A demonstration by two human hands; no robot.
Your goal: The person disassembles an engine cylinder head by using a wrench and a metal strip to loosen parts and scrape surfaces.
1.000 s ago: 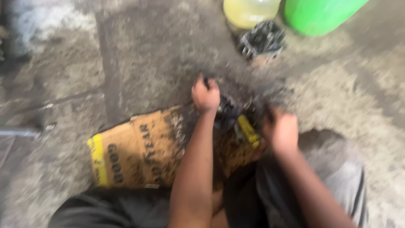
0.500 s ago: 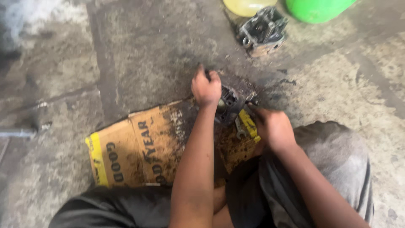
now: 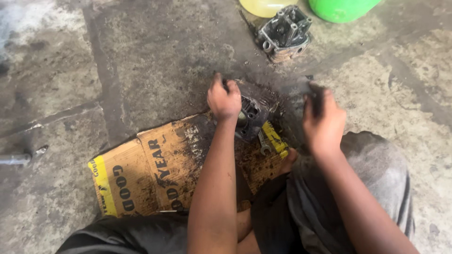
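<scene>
Head view, looking straight down at a person seated on a stained concrete floor (image 3: 141,61). Left hand (image 3: 224,99) is curled over the top edge of a dark, greasy engine part (image 3: 252,117), fingers closed on it, knuckles up. The part sits on the far end of a flattened brown cardboard sheet (image 3: 155,169) with a yellow strip, just beyond the person's knees. Right hand (image 3: 322,121) is raised a little to the right of the part, apart from it, fingers bent around something dark and blurred; cannot tell what it grips or how tightly. A small wrench (image 3: 263,143) lies on the cardboard just below the part, beside a yellow band. The left forearm crosses the middle of the cardboard and hides part of it; the left hand covers the near left side of the engine part. Grey trouser leg (image 3: 376,174) fills the lower right. Farther off, well apart from the hands, a second metal engine casting (image 3: 285,33) stands on the floor, next to a pale yellow container (image 3: 263,7) and a green tub (image 3: 343,8) at the top edge. A metal rod (image 3: 19,158) lies at the left edge.
</scene>
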